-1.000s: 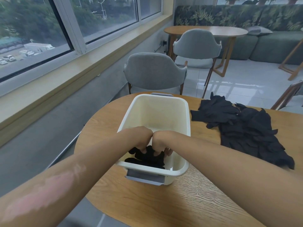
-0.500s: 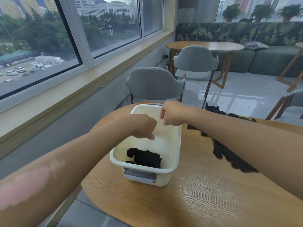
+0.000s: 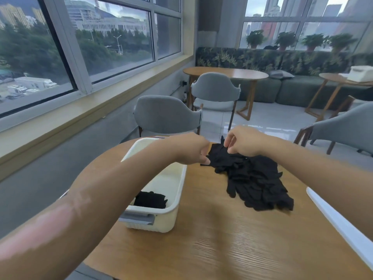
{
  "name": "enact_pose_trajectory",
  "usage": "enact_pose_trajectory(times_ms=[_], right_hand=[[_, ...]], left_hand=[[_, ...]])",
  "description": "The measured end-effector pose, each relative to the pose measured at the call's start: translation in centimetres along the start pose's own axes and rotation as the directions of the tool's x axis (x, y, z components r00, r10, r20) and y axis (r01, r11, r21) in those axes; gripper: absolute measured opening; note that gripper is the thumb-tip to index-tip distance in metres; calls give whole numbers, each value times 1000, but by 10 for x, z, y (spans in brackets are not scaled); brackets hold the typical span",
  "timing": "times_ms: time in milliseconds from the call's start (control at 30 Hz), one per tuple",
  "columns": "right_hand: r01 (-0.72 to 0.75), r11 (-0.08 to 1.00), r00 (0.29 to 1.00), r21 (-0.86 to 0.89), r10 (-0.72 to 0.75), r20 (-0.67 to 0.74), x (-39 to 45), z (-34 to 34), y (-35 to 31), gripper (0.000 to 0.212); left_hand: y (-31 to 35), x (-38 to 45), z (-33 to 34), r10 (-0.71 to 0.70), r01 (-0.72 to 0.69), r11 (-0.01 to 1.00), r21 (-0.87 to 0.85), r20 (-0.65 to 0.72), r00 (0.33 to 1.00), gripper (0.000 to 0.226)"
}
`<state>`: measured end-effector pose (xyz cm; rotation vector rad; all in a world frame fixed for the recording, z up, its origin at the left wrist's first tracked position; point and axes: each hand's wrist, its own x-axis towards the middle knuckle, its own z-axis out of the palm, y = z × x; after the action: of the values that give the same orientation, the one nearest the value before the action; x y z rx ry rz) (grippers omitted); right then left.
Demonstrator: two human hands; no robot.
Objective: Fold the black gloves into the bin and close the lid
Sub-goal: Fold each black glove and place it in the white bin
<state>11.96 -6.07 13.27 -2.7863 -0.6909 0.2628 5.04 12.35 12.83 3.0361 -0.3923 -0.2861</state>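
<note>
Wooden counter [image 3: 232,245] by the window: both hands, left hand [image 3: 191,148] and right hand [image 3: 243,141], pinch one glove off the black glove pile [image 3: 254,178], probably to fold it; one folded bundle [image 3: 150,200] sits in the cream bin [image 3: 177,190].

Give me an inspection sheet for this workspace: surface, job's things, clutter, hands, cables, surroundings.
Surface: round wooden table, grain visible.
Job's things: white bin open, folded gloves inside at its near end; loose glove pile to the bin's right; a white edge, perhaps the lid, at the table's right.
Clutter: nothing seen.
Hands: left hand and right hand both pinch the pile's far edge.
Cables: nothing seen.
Surroundings: grey chairs, windows, sofa, other tables.
</note>
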Motion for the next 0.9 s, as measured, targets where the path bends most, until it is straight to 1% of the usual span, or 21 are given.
enact_pose_trajectory(times_ms=[133, 200, 267, 333, 433, 533, 667, 800, 900], right_hand=[[-56, 998, 998, 35, 55, 23, -15, 17, 41, 18], [-70, 994, 997, 81, 68, 19, -23, 34, 60, 15], [-68, 990, 997, 126, 71, -22, -31, 55, 80, 14], [-53, 988, 994, 144, 67, -90, -39, 81, 97, 20], [-19, 999, 981, 42, 26, -191, -44, 114, 114, 33], [15, 1000, 978, -26, -20, -205, -44, 134, 119, 40], [58, 983, 974, -175, -95, -207, -33, 158, 114, 44], [131, 944, 961, -303, -196, -196, -11, 171, 104, 44], [176, 930, 949, -323, -247, -197, 7, 176, 91, 43]], left_hand=[[26, 14, 22, 15, -15, 999, -30, 2, 1000, 30], [36, 19, 40, -3, 2, 999, -47, -27, 1000, 28], [48, 23, 58, -26, 20, 997, -68, -86, 996, 27], [56, 24, 79, -54, 37, 992, -119, -144, 988, 26], [61, 24, 116, -92, 53, 980, -194, -200, 975, 31], [63, 25, 154, -153, 97, 963, -250, -213, 965, 35], [58, 24, 201, -293, 188, 898, -398, -222, 930, 38], [40, 19, 235, -384, 296, 897, -328, -249, 889, 56], [35, 16, 250, -386, 302, 905, -299, -285, 877, 59]])
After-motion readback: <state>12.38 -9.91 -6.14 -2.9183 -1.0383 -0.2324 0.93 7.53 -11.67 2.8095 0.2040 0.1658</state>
